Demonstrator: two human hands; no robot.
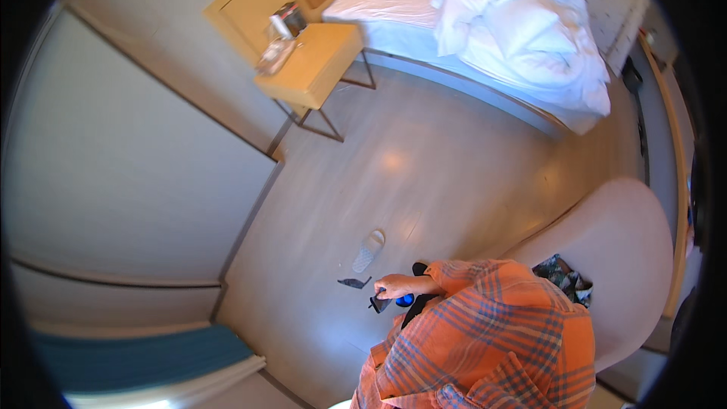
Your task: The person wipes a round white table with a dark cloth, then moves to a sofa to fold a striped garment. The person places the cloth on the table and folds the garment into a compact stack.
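My right hand point(393, 286), reaching out of an orange plaid sleeve point(466, 275), grips a small dark item point(379, 303), probably a shoe; its exact shape is partly covered by my fingers. A similar dark pointed item point(355, 283) lies on the floor just beyond the hand. Farther off is a pale slipper point(369, 251) with a quilted-looking sole. Close by the wrist, a shiny blue object point(405, 300) shows beside my black trouser leg point(417, 309); what it is cannot be made out. My left hand is out of sight behind the shirt point(488, 346).
A pink rounded chair point(625, 255) stands at my right, with a patterned cloth point(562, 278) on it. Ahead are a wooden bedside table point(318, 62) bearing several items and a bed point(392, 0) with a rumpled white duvet point(522, 28). Large pale panels point(130, 142) line the left.
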